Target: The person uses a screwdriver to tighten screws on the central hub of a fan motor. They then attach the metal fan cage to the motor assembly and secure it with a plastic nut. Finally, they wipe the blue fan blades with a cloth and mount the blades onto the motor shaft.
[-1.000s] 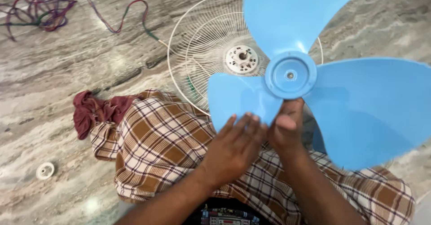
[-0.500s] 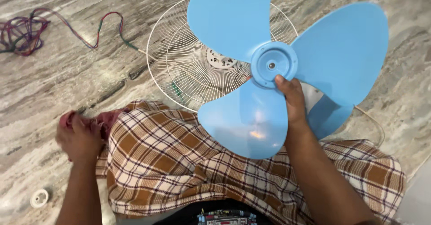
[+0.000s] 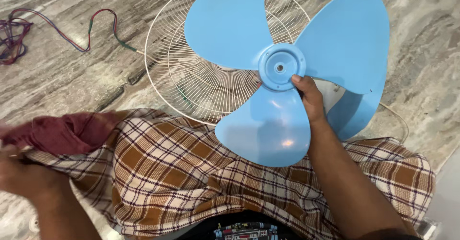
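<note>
My right hand [image 3: 309, 98] grips a light blue three-bladed fan blade [image 3: 282, 72] at its hub and holds it up over my lap. Behind it a white wire fan guard [image 3: 191, 77] lies on the marble floor. My left hand [image 3: 21, 175], blurred at the far left, is closed on a maroon cloth [image 3: 62, 132] that lies on the brown plaid fabric [image 3: 191, 173] over my legs.
A tangle of coloured wires [image 3: 28, 27] trails across the floor at the upper left towards the guard. A thin white cord [image 3: 397, 118] runs along the floor at the right. Grey veined marble floor [image 3: 426, 53] surrounds everything.
My left hand let go of the blade, moved far left and took hold of the maroon cloth. The right hand alone has carried the blade left and turned it.
</note>
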